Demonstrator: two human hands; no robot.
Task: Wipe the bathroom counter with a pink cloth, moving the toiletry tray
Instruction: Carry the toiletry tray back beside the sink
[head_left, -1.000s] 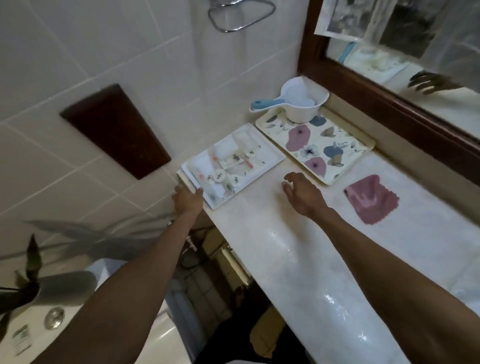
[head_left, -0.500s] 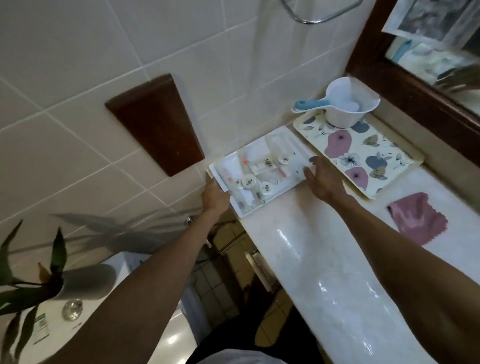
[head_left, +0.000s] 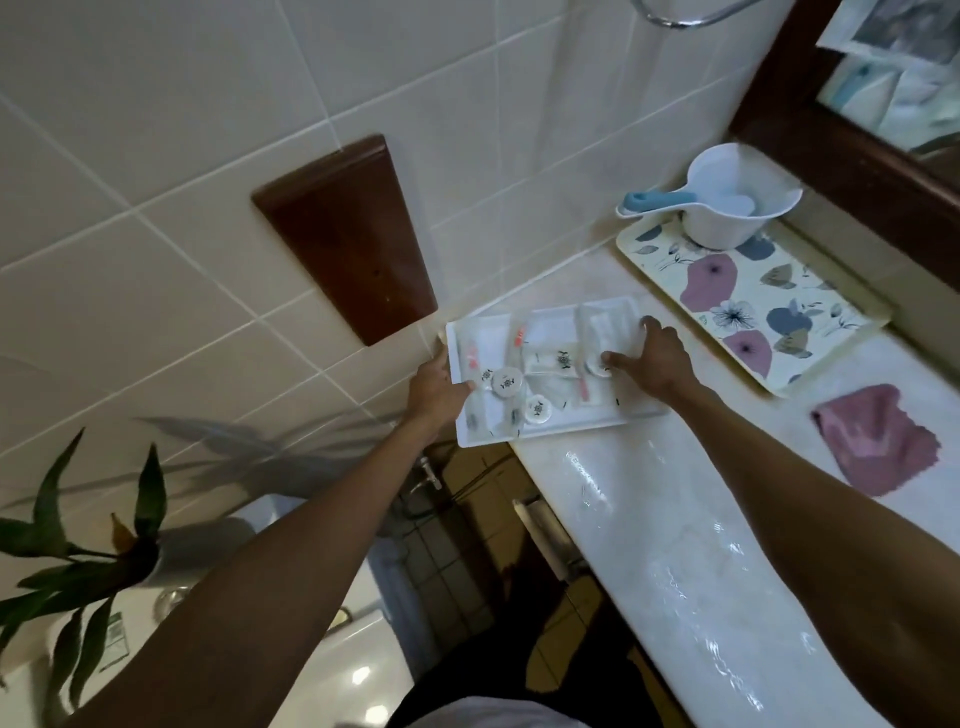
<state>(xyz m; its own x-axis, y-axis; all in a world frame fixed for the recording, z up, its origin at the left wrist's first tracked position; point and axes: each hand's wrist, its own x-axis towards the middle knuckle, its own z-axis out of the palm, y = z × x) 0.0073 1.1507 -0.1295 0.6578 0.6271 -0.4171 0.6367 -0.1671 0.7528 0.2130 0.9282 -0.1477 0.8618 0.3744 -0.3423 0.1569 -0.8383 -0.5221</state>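
Observation:
The white toiletry tray (head_left: 545, 431) holds small wrapped sachets and round caps, and sits at the left end of the pale marble counter (head_left: 649, 519), partly past the counter's end. My left hand (head_left: 436, 387) grips the tray's left edge. The tray's right edge is held by my right hand (head_left: 654, 358), thumb on top among the toiletries. The pink cloth (head_left: 878, 439) lies flat on the counter to the right, untouched.
A floral tray (head_left: 748, 306) carrying a white scoop with a blue handle (head_left: 717, 202) stands behind the toiletry tray against a wood-framed mirror (head_left: 841, 140). A tiled wall with a dark wooden panel (head_left: 348, 239) is at left. A plant (head_left: 78, 561) and toilet sit below.
My right hand has reached forward and taken hold of the tray's right edge. The tray has turned and shifted slightly toward me. My view has swung left.

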